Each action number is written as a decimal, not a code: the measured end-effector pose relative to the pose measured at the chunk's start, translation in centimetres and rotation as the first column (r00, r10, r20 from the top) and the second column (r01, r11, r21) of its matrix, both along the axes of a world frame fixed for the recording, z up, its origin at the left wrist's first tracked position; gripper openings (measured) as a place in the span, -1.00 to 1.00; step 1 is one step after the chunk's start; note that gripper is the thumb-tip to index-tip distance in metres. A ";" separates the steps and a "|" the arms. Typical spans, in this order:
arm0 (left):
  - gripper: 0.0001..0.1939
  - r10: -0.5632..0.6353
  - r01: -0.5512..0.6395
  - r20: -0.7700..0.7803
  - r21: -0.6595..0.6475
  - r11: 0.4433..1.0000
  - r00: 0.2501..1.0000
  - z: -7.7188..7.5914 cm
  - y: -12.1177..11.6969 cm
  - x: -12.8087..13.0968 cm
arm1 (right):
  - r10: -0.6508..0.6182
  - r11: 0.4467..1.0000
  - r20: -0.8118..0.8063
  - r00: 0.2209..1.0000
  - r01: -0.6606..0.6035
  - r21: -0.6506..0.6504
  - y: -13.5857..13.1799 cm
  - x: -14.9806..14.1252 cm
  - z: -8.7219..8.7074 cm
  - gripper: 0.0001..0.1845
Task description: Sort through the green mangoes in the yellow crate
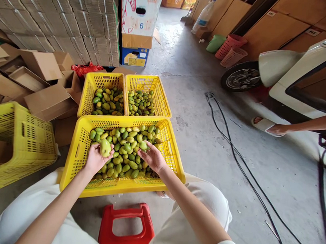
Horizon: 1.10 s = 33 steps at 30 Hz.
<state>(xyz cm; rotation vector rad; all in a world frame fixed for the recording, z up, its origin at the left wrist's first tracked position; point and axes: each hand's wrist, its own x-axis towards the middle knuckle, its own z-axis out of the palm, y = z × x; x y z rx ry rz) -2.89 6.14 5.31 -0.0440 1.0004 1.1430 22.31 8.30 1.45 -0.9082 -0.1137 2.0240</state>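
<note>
Above the large yellow crate (77, 168), my left hand (94, 159) is closed round a plump pale-green mango (105, 148). My right hand (154, 158) has its thumb and fingers round a smaller green mango (143, 146), over the right half of the same crate. Beneath both hands lies a heap of small green and yellow mangoes (126, 167). Touching the far side of this crate are two smaller yellow crates: the left one (88, 93) holds larger mangoes, the right one (162, 100) small ones.
A red plastic stool (125, 239) stands between my knees. Another yellow crate (32, 141) and loose cardboard boxes (47, 99) are at left, below stacked flattened cardboard (62, 20). Black cable (232, 146) crosses the floor at right, near a white vehicle (297, 81) and another person's foot (276, 129).
</note>
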 end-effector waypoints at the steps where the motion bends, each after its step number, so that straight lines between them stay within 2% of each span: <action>1: -0.69 0.017 -0.018 -0.013 -0.016 1.000 1.000 0.1 0.1 0.0 | 0.011 1.000 0.003 1.000 -0.012 0.012 0.0 0.0 0.0 -0.73; 5: -0.72 0.050 -0.051 -0.055 -0.015 0.999 0.997 0.4 0.3 0.2 | 0.042 0.997 0.021 0.999 -0.043 0.071 -0.1 -0.1 0.2 -0.72; 9: -0.86 0.077 -0.074 -0.062 0.056 0.996 0.995 -0.2 0.2 0.2 | 0.081 0.993 0.038 0.996 -0.084 0.078 0.0 0.1 0.4 -0.68; 13: -0.77 0.128 -0.115 -0.068 0.162 0.980 0.989 -1.5 0.0 0.1 | 0.099 0.993 0.031 0.995 -0.100 0.055 0.2 0.2 0.5 -0.74; 17: -0.74 0.143 -0.135 -0.036 0.165 0.977 0.989 -2.2 -0.3 -0.2 | 0.145 0.989 -0.003 0.989 -0.145 0.035 0.3 0.1 0.6 -0.78; 20: -0.72 0.113 -0.110 -0.009 0.165 0.980 0.994 -2.2 -0.3 -0.4 | 0.101 0.992 0.006 0.995 -0.101 0.073 0.2 -0.1 0.8 -0.79; 23: -0.67 0.045 -0.049 0.025 0.188 0.981 0.999 -2.0 -0.3 -0.5 | 0.039 0.993 0.052 0.998 -0.045 0.112 0.1 -0.2 0.9 -0.69; 28: -0.71 -0.005 0.006 -0.011 0.110 0.994 1.000 -1.5 -0.2 -0.1 | 0.005 0.993 0.088 0.996 -0.016 0.121 0.1 -0.2 0.5 -0.63; 30: -0.74 -0.007 0.014 -0.077 0.085 0.996 0.997 -1.4 -0.1 0.1 | -0.009 0.995 0.102 0.995 -0.001 0.097 0.2 -0.2 0.5 -0.61; 33: -0.75 -0.021 0.029 -0.140 0.056 0.998 0.990 -1.1 0.0 0.2 | -0.049 0.999 0.147 0.988 0.050 -0.006 0.5 -0.2 0.4 -0.61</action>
